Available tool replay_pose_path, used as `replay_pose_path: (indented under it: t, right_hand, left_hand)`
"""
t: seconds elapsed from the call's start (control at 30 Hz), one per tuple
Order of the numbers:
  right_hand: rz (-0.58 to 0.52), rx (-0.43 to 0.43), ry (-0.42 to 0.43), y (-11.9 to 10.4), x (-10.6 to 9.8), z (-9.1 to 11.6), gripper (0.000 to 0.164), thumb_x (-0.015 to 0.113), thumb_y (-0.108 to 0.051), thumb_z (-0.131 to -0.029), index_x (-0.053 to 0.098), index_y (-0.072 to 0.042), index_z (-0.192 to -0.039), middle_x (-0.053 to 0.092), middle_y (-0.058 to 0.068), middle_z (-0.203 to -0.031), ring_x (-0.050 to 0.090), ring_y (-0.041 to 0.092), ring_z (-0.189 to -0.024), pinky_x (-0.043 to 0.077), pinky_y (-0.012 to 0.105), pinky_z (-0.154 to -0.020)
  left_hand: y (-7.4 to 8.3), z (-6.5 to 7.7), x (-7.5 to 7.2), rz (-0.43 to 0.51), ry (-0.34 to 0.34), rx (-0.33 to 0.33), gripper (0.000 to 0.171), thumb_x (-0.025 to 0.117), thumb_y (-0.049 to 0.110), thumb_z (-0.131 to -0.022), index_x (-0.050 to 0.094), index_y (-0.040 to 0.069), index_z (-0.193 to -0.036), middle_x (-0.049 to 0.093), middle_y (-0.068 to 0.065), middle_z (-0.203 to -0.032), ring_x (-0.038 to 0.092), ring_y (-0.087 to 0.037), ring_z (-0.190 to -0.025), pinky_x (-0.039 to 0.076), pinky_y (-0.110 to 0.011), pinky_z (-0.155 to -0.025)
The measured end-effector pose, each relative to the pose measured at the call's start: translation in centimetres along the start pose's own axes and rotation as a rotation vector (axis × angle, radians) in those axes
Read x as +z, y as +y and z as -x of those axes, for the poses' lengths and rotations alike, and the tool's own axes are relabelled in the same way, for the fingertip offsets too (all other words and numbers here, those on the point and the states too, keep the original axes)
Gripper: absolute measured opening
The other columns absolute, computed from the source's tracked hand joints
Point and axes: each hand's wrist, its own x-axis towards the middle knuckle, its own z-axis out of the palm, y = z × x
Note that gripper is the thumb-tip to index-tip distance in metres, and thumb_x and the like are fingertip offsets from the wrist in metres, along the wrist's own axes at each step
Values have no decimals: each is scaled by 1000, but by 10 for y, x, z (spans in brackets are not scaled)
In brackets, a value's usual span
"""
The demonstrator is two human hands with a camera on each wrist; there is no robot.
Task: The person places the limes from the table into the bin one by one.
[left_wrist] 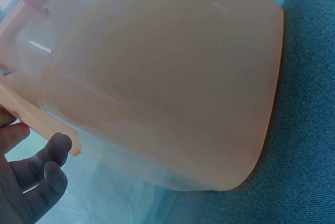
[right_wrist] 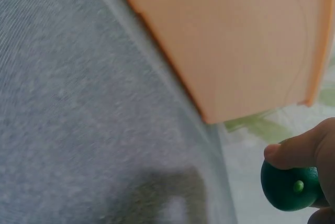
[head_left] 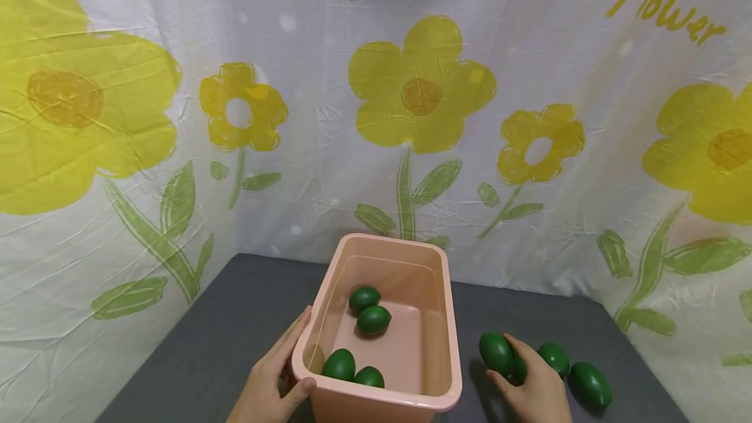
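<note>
A peach-coloured plastic bin [head_left: 384, 400] stands on the dark table, with several green limes inside, among them one lime [head_left: 373, 320] towards its middle and another lime [head_left: 339, 365] by its near wall. My left hand [head_left: 273, 371] holds the bin's near left corner, thumb at the rim and fingers along the outer side. To the right of the bin, my right hand [head_left: 537, 380] pinches a green lime [head_left: 496, 351] between thumb and fingers. More green shows behind those fingers, partly hidden. In the right wrist view, the held lime [right_wrist: 288, 187] shows a small pale nub.
Beyond my right hand, two more limes, a nearer lime [head_left: 590, 385] and a farther lime [head_left: 554, 358], lie on the dark grey tabletop [head_left: 200, 351]. A white curtain [head_left: 317, 181] printed with yellow flowers hangs behind and along both sides.
</note>
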Motion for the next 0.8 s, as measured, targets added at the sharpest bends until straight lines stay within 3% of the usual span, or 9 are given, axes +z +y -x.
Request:
replay_pose_path:
  t: [0.1, 0.2, 0.33, 0.43, 0.5, 0.6, 0.7, 0.73, 0.8]
  right_hand:
    - [-11, -61, 75, -3, -4, 1, 74, 96, -28, -77, 67, 0, -139, 72, 25, -129, 72, 45, -105, 58, 61, -83]
    - [-17, -104, 133, -7, -7, 2, 72, 97, -25, -75, 68, -1, -137, 73, 23, -127, 73, 44, -102, 58, 61, -80]
    - [-19, -102, 137, -13, -15, 2, 72, 96, -25, -76, 68, -2, -138, 73, 23, -128, 73, 45, -103, 58, 61, -80]
    - [-21, -90, 135, -19, -20, 3, 72, 96, -26, -76, 68, -2, -139, 73, 24, -128, 72, 46, -102, 58, 61, -80]
    - [-23, -99, 155, -23, -23, 3, 73, 97, -25, -75, 68, -3, -138, 73, 24, -127, 73, 44, -99, 59, 60, -78]
    - [-33, -111, 189, -27, -25, 3, 73, 98, -24, -73, 69, -4, -137, 74, 23, -125, 70, 24, -72, 58, 43, -64]
    - [-45, -107, 207, -31, -28, 3, 73, 99, -25, -73, 69, -7, -137, 74, 23, -124, 50, 5, -56, 45, 27, -54]
    - [-56, -95, 203, -32, -29, 3, 73, 98, -26, -74, 69, -7, -138, 74, 23, -124, 43, 4, -52, 41, 25, -52]
    - [-82, -64, 194, -34, -32, 3, 72, 98, -28, -75, 69, -9, -138, 74, 23, -125, 52, 6, -56, 43, 24, -53]
  left_hand:
    - [0, 0, 0, 13, 7, 15, 81, 73, 22, -97, 34, 28, -168, 40, -6, -169, 49, -20, -144, 59, -28, -87]
    - [0, 0, 0, 55, 6, 21, 81, 73, 20, -97, 35, 27, -168, 40, -9, -169, 52, -10, -135, 58, -24, -70]
    - [0, 0, 1, 70, 4, 13, 81, 73, 21, -97, 35, 28, -168, 40, -11, -169, 54, -10, -130, 55, -24, -63]
    - [0, 0, 1, 57, 3, -4, 81, 73, 22, -97, 35, 29, -168, 40, -10, -169, 53, -14, -136, 56, -24, -69]
    - [1, 0, 1, 65, -5, -29, 80, 73, 23, -97, 35, 30, -167, 40, -10, -169, 55, -12, -128, 55, -24, -65]
    - [2, 1, 0, 77, -13, -51, 79, 72, 24, -98, 35, 30, -167, 39, -11, -169, 57, -11, -117, 51, -23, -57]
    - [2, 1, 0, 76, -12, -46, 79, 73, 24, -98, 35, 28, -168, 39, -11, -169, 57, -10, -111, 49, -24, -53]
    - [1, 1, 0, 75, -12, -37, 80, 73, 23, -97, 35, 27, -168, 39, -12, -169, 57, -10, -109, 49, -24, -52]
    - [1, 1, 0, 74, -11, -30, 80, 73, 23, -97, 35, 27, -168, 40, -13, -168, 58, -8, -106, 48, -24, -52]
